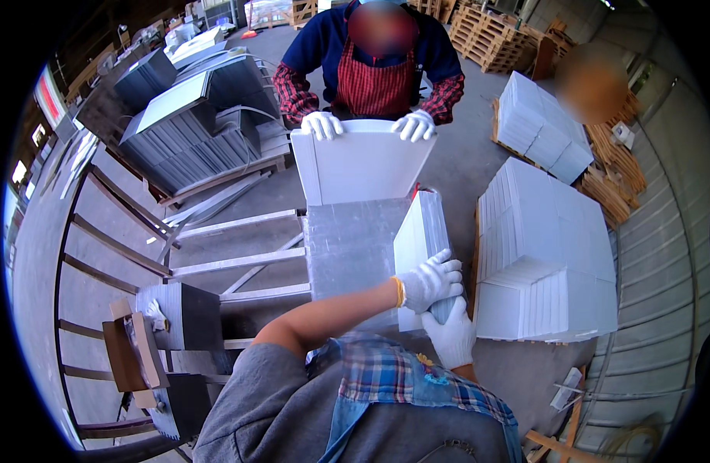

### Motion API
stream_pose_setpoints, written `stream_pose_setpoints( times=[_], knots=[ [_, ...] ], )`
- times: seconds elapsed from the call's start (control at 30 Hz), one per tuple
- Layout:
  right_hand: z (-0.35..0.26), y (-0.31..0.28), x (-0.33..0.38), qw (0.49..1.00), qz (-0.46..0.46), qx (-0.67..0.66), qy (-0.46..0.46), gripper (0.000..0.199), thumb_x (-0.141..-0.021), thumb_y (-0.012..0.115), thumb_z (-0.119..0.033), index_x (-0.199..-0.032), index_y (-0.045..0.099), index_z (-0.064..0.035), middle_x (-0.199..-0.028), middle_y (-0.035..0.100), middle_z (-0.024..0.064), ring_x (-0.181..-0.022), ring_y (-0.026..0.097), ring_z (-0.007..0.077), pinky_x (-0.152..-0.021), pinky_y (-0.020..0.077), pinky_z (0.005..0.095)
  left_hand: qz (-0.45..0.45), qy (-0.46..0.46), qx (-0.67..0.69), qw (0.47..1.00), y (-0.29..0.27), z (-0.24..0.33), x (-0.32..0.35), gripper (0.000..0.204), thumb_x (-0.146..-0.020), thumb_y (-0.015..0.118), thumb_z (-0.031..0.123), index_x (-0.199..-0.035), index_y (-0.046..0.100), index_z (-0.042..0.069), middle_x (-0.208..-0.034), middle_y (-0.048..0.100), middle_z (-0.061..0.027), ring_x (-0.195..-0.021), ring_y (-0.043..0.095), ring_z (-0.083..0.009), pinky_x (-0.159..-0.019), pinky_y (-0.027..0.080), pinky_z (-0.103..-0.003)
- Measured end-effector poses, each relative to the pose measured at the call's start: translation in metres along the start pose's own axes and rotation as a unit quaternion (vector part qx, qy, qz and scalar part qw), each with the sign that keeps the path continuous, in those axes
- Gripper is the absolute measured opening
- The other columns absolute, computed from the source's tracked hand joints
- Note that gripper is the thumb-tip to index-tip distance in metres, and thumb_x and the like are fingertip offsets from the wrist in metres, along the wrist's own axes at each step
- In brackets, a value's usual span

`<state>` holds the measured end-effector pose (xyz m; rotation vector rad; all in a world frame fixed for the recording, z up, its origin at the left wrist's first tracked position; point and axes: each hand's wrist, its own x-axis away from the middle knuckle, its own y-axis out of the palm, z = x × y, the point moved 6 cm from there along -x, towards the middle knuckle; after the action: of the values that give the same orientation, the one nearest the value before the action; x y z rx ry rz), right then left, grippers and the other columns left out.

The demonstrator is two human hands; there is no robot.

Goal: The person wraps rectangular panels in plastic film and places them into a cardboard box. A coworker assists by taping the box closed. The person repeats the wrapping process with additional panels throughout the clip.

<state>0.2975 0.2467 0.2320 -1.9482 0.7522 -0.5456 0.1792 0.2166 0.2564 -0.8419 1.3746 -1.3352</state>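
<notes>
Both my hands wear white knitted gloves. My left hand lies across the top edges of a stack of white panels with grey edges, fingers curled over them and pointing right. Close by, my right hand grips the near end of the same stack, its fingertips partly hidden. The stack stands on edge, leaning slightly, on the right side of a grey-topped table. Across the table, a co-worker's gloved hands hold the top edge of a white panel upright.
To the right, large stacks of white panels rise close to the table. Grey panels are piled on a pallet at far left. A metal rack frame extends left of the table, with an open cardboard box near it. Wooden pallets stand behind.
</notes>
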Motion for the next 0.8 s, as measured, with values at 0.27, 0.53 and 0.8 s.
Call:
stream_pose_setpoints(
  times=[0.27, 0.53, 0.8],
  knots=[
    [-0.004, -0.003, 0.003, 1.000, 0.013, -0.021, -0.003, 0.079, -0.080, 0.073, -0.055, -0.129, 0.048, 0.0018, -0.105, 0.069, 0.0286, -0.091, 0.069, 0.0453, -0.079, 0.0538, 0.0533, -0.017, -0.010, 0.007, 1.000, 0.006, -0.002, 0.000, 0.059, -0.066, 0.078, 0.018, -0.122, 0.061, 0.017, -0.132, 0.056, -0.0089, -0.141, 0.041, -0.0312, -0.122, 0.020, -0.057],
    [-0.004, -0.009, 0.005, 0.999, -0.002, -0.035, 0.012, 0.075, -0.080, 0.073, -0.054, -0.127, 0.049, -0.0010, -0.108, 0.070, 0.0255, -0.092, 0.070, 0.0423, -0.079, 0.0543, 0.0515, -0.017, 0.000, 0.025, 1.000, -0.007, 0.003, -0.004, 0.058, -0.065, 0.078, 0.016, -0.120, 0.062, 0.014, -0.130, 0.057, -0.0107, -0.140, 0.042, -0.0331, -0.121, 0.023, -0.057],
    [0.003, -0.017, 0.005, 0.999, 0.039, -0.036, -0.013, 0.067, -0.079, 0.074, -0.054, -0.117, 0.050, -0.0042, -0.096, 0.070, 0.0231, -0.080, 0.070, 0.0416, -0.072, 0.0555, 0.0515, 0.047, 0.030, 0.039, 0.998, -0.009, 0.005, -0.014, 0.048, -0.068, 0.075, 0.021, -0.113, 0.064, 0.010, -0.118, 0.061, -0.0102, -0.132, 0.049, -0.0341, -0.116, 0.030, -0.057]
  ],
)
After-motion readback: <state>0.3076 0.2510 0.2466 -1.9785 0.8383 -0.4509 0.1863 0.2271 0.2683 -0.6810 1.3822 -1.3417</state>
